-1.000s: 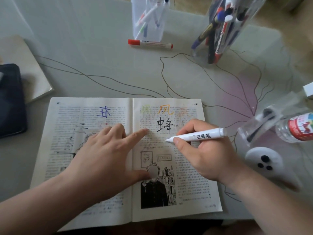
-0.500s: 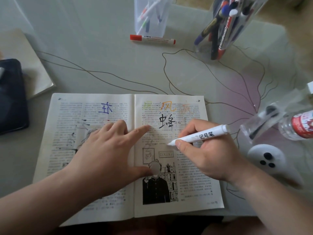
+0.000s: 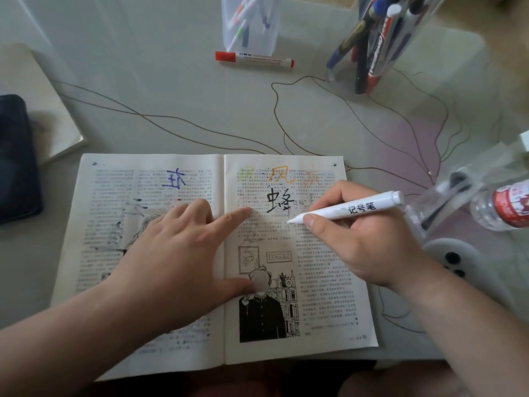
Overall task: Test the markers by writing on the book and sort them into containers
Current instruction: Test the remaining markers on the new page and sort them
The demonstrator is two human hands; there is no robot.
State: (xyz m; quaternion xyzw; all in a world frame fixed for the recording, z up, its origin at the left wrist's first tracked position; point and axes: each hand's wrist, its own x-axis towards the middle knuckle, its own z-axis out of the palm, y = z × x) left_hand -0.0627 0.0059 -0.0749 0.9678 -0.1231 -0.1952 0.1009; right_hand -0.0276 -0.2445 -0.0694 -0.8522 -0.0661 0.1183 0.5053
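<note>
An open book [image 3: 323, 316] lies flat at the table's near edge, with blue, orange and black characters written on its pages. My left hand [image 3: 174, 253] presses flat across the spine, fingers spread. My right hand [image 3: 369, 245] grips a white marker [image 3: 352, 211] with its tip touching the right page just below the black character. A frosted square container [image 3: 252, 21] with several markers stands at the back centre. A clear container [image 3: 375, 44] with several darker markers leans at the back right. A red-capped marker [image 3: 254, 59] lies loose in front of the square container.
A dark case [image 3: 17, 159] on a pale notebook [image 3: 48, 110] sits at the left. At the right are a water bottle [image 3: 503, 207] on its side, a clear plastic holder [image 3: 440, 202] and a white controller-like device [image 3: 455, 259].
The marker tip has slid slightly up and right on the right page, closer to the black character. My left hand stays pressed on the book.
</note>
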